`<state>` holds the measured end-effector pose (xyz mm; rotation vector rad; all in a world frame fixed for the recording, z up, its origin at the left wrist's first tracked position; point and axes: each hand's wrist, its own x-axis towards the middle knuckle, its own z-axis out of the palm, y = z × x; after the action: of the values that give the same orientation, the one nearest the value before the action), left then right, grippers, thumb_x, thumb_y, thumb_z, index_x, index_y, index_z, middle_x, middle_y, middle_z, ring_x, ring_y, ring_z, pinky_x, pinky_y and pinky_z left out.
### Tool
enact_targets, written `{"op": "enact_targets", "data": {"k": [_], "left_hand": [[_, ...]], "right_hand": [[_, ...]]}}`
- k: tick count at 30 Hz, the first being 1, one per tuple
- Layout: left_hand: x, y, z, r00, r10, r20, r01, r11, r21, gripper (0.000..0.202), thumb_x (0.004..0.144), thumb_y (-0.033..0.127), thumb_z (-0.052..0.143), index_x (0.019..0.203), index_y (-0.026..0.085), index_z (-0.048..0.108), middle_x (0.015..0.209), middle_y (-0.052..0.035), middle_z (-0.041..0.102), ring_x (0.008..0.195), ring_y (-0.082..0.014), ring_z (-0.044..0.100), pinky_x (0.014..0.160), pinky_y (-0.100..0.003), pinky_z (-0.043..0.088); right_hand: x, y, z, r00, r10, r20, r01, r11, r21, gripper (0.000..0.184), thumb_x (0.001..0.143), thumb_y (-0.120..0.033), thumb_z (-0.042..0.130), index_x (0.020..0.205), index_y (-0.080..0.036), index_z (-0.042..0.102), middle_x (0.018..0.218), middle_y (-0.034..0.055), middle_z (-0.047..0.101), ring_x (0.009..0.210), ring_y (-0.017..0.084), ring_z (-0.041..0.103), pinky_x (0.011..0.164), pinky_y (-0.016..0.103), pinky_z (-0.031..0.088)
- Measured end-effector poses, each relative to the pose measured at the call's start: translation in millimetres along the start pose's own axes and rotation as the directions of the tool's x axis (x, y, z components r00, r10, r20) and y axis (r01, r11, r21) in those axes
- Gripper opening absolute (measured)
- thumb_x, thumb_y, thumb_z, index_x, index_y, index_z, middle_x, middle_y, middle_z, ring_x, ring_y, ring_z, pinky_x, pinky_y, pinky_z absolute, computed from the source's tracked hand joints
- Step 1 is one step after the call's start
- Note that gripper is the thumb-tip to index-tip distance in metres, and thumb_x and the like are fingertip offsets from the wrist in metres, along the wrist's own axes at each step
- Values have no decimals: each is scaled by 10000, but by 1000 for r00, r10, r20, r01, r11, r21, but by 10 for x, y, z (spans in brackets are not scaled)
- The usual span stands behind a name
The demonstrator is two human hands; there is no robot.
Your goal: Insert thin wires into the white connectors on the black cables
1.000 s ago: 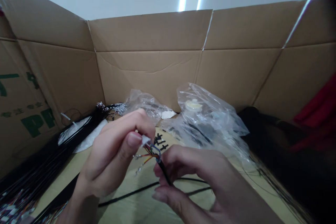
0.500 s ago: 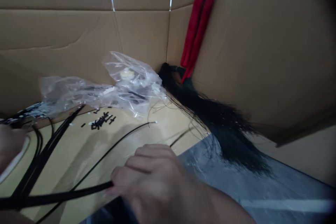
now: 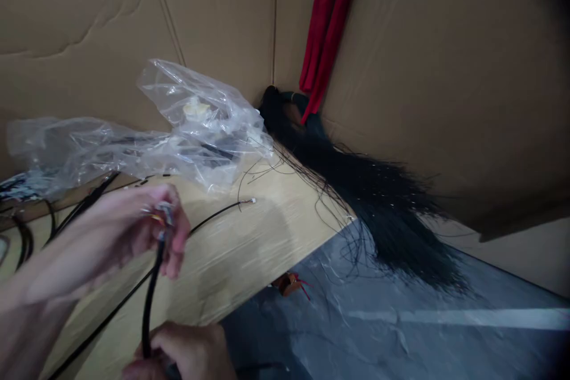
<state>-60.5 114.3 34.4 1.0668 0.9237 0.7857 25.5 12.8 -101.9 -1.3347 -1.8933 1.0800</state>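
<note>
My left hand (image 3: 120, 231) is closed in a pinch on the stripped end of a black cable (image 3: 149, 303), where coloured wires show between the fingertips. The cable runs down from that pinch to my right hand (image 3: 187, 353), which is closed around it at the bottom edge of the view. Both hands are above a wooden table top (image 3: 249, 243). A second thin black cable (image 3: 214, 214) lies on the table just beyond my left hand, its end pointing right.
Crumpled clear plastic bags (image 3: 196, 124) lie at the back of the table. A large bundle of thin black wires (image 3: 378, 202) spreads off the table's right edge below a red strap (image 3: 325, 24). Cardboard walls (image 3: 445, 71) surround everything. More black cables (image 3: 27, 231) lie at left.
The view has swung right and down. My left hand has come back into view pinching the cable end, and my right hand has slid down the cable to the bottom edge.
</note>
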Motion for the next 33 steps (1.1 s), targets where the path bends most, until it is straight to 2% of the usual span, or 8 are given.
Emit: {"op": "enact_targets", "data": {"k": [3,7,11,15,19,25,29,33], "left_hand": [[217,-206,170,974,-189,127,179,980,87,300,948,329,500,719,149,573,592,12,650,426,-133,631,423,-195,513],[420,-425,56,901,-398,171,382,917,117,429,940,541,438,701,193,513,521,50,603,300,-71,539,284,-96,319],[612,-578,-199,813,-534,232,528,844,93,465,912,596,480,699,188,539,495,28,615,280,-82,523,272,-107,300],[768,-721,-352,797,-559,228,578,816,-20,442,882,585,558,703,183,604,437,-2,597,338,-119,568,322,-142,398],[838,-835,-360,814,-546,197,573,810,-123,425,799,571,685,673,167,641,461,-11,592,439,-115,599,424,-153,482],[732,-822,-393,844,-522,123,536,820,-202,274,857,458,666,773,197,660,687,-33,699,605,-142,669,545,-193,549],[684,-664,-340,870,-469,151,489,860,-148,292,825,492,699,803,201,676,658,1,694,544,-98,649,475,-125,474],[591,-546,-283,887,-411,208,449,874,-186,245,848,452,690,796,213,689,614,35,687,539,-66,649,535,-97,480]], "right_hand": [[79,259,-480,976,-169,140,157,983,93,339,770,-528,717,854,-200,730,711,20,709,654,168,667,550,213,487],[344,726,-1401,988,-114,-102,123,989,87,194,940,-310,557,973,-225,728,896,-5,749,814,114,688,713,186,518],[787,1145,-1876,971,-34,-235,19,998,-68,313,892,-176,576,1186,-129,673,945,88,669,758,153,611,697,284,483],[1025,1264,-1967,987,-60,-148,34,984,-177,367,829,-155,664,1194,-164,694,843,46,591,691,139,542,663,288,428],[1101,1246,-1983,992,-78,-100,60,983,-176,185,809,-72,657,931,-156,769,815,42,617,714,128,565,657,264,423],[1092,1147,-1959,995,-66,-68,78,979,190,93,874,-244,654,880,-153,674,740,20,672,620,112,632,569,228,511],[1060,886,-1895,995,28,-96,46,725,687,77,799,-243,762,854,-198,733,713,19,725,580,109,656,523,204,542],[1012,591,-1838,994,30,-106,76,509,858,90,748,-278,815,814,-226,782,674,9,720,576,85,641,512,154,524]]}}
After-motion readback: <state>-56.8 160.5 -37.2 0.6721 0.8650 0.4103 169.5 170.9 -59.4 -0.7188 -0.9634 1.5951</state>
